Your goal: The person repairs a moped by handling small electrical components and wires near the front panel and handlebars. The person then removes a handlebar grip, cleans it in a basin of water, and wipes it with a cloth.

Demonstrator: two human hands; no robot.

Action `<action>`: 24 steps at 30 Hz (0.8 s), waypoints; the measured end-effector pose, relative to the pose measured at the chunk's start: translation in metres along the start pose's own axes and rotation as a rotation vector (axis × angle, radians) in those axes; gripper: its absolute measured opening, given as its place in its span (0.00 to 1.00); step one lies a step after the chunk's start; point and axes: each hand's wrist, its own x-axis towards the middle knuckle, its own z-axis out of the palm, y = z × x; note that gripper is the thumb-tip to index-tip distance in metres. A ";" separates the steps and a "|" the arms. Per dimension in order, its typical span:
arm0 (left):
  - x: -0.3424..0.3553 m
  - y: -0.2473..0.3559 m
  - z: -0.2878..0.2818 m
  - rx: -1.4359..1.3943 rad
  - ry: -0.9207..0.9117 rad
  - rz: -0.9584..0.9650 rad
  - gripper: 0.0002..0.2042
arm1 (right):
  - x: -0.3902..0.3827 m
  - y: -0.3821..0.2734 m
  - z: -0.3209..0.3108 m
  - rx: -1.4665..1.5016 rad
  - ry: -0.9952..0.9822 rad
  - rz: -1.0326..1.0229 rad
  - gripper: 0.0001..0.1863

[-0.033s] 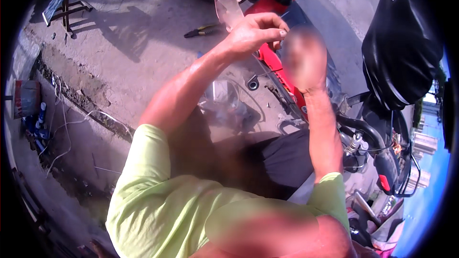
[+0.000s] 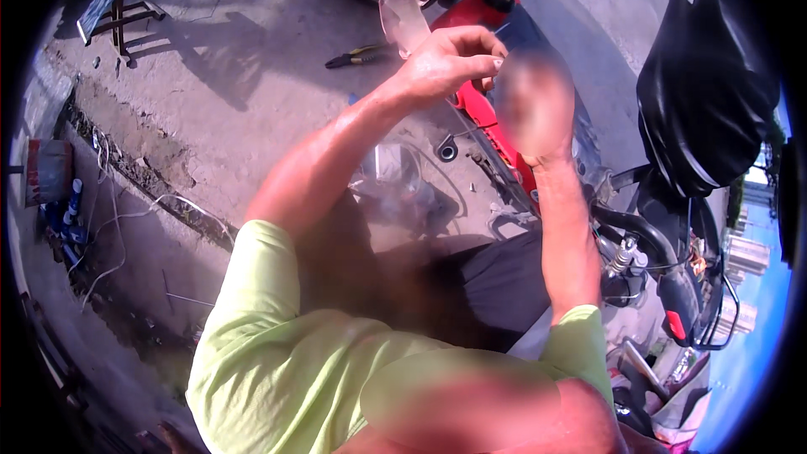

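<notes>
The left hand (image 2: 441, 63) has curled fingers (image 2: 475, 35), thumb tip close to the forefinger; whether they pinch anything cannot be told. Just beside it, the right hand (image 2: 542, 118) is blurred, its fingers unreadable. Both 2 appear above the red motorcycle panel (image 2: 483, 111); 1 pair of pliers (image 2: 360, 56) lies on the ground (image 2: 294, 130).

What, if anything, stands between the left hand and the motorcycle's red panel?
Nothing visible: the red panel shows just below the left hand in the picture. The right hand, blurred, appears to their right.
</notes>
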 end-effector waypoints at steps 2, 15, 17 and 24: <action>0.000 0.003 0.001 0.052 0.049 0.012 0.07 | 0.001 0.007 -0.001 -0.003 0.010 0.016 0.08; -0.004 0.008 0.007 -0.066 0.183 -0.056 0.03 | 0.016 0.011 0.009 0.265 -0.108 -0.086 0.05; -0.004 0.006 0.012 -0.034 0.200 -0.061 0.03 | 0.020 0.011 0.016 0.306 -0.068 -0.155 0.05; -0.007 0.013 0.027 0.035 0.245 -0.024 0.04 | 0.018 -0.001 0.012 0.323 -0.102 -0.191 0.06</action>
